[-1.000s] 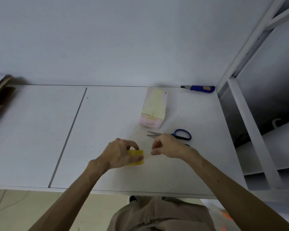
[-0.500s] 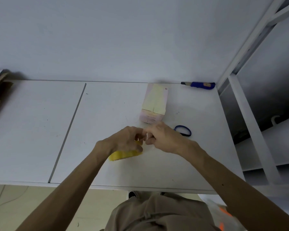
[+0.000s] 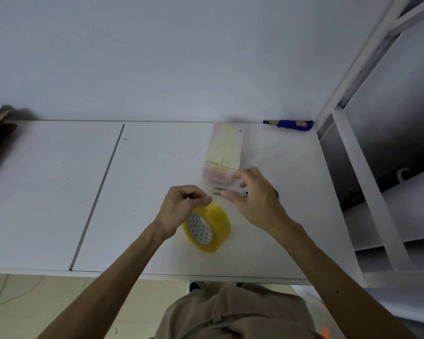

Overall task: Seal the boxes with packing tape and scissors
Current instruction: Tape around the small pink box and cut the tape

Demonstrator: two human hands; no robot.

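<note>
One box point(image 3: 224, 155), one tape roll point(image 3: 209, 227), one scissors point(image 3: 219, 190), one blue knife point(image 3: 291, 124) on the table point(image 3: 47, 192). Box mid-table, long axis running person-to-wall. Roll on edge near the front, hole facing near-left. Left hand point(image 3: 181, 206) fingers curled, pinching the roll's top rim. Right hand point(image 3: 255, 194) blurred, fingers loosely spread over the scissors, holding nothing.

Beyond the left grip point(image 3: 179, 209), a white desk point(image 3: 47, 192) is backed by a plain wall point(image 3: 157, 57) and flanked rightward by shelving point(image 3: 369, 192).
</note>
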